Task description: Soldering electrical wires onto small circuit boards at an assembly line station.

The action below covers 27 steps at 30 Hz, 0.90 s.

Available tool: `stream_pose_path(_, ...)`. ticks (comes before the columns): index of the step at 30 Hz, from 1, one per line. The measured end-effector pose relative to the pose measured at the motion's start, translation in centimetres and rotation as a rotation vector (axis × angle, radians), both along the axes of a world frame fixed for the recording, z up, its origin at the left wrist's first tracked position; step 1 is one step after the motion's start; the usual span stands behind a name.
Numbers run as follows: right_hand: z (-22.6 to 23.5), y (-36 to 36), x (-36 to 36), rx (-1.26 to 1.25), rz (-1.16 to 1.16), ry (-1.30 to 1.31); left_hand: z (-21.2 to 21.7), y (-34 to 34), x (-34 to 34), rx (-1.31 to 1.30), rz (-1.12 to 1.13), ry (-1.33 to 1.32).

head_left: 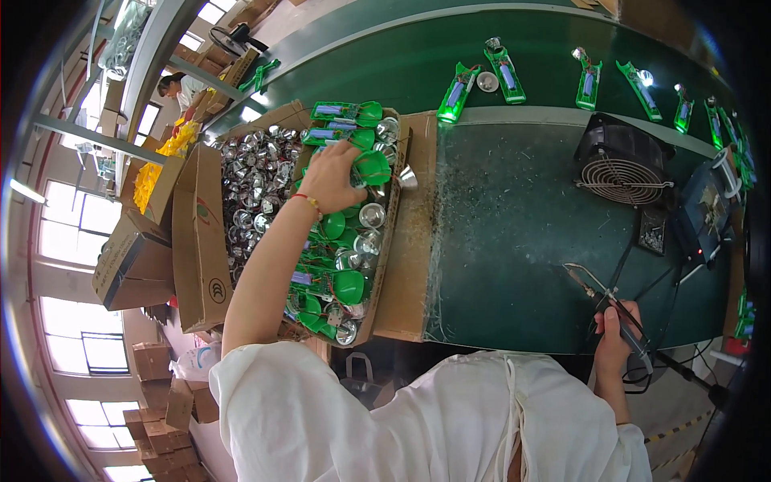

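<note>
My left hand point(333, 178) reaches into a cardboard box at the left, its fingers and thumb closed round a green plastic lamp housing point(372, 168). Part of that housing is hidden under the palm. Around it lie several more green housings point(348, 286) with wires, purple battery cells and silver reflector cups point(372, 215). Near the bench's front edge, at the right, my right hand point(617, 331) is closed on the handle of a soldering iron point(598, 299). The iron's tip points up and to the left, above the green bench mat point(506, 241).
Loose silver reflectors point(261, 173) fill a neighbouring box. A black fan point(625, 161) stands at the right, near a soldering station point(703, 210). Several wired green housings point(505, 76) lie along the green conveyor point(385, 60) behind the bench. Another person point(183, 88) is at far left.
</note>
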State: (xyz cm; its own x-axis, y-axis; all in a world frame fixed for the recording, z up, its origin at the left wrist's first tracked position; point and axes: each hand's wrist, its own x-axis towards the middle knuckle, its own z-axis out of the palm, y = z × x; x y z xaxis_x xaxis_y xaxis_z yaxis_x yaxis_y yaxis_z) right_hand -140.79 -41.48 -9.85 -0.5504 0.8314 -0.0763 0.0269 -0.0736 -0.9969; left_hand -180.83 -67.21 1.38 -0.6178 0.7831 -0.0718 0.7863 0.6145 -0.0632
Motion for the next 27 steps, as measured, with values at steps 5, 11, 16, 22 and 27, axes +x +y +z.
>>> stream_pose_path(5, -0.6, 1.8, 0.8, 0.017, -0.036, 0.051, 3.6, 4.2, 3.2, 0.259, -0.05, -0.053)
stream_pose_path(11, -1.1, 3.7, 1.3, 0.076, -0.157, 0.101, 0.2, 13.8, 11.1, 0.068, -0.318, -0.188)
stream_pose_path(16, -1.3, 5.2, 2.8, 0.085, -0.216, 0.084, -5.7, 18.5, 17.3, -0.045, -0.382, -0.292)
stream_pose_path(22, -3.4, 7.1, 2.9, -0.005, -0.182, 0.085, -7.3, 17.2, 22.6, 0.077, -0.316, -0.224)
stream_pose_path(27, -4.0, 7.9, 1.9, -0.053, -0.173, 0.134, -11.1, 15.2, 24.3, 0.048, -0.342, -0.151)
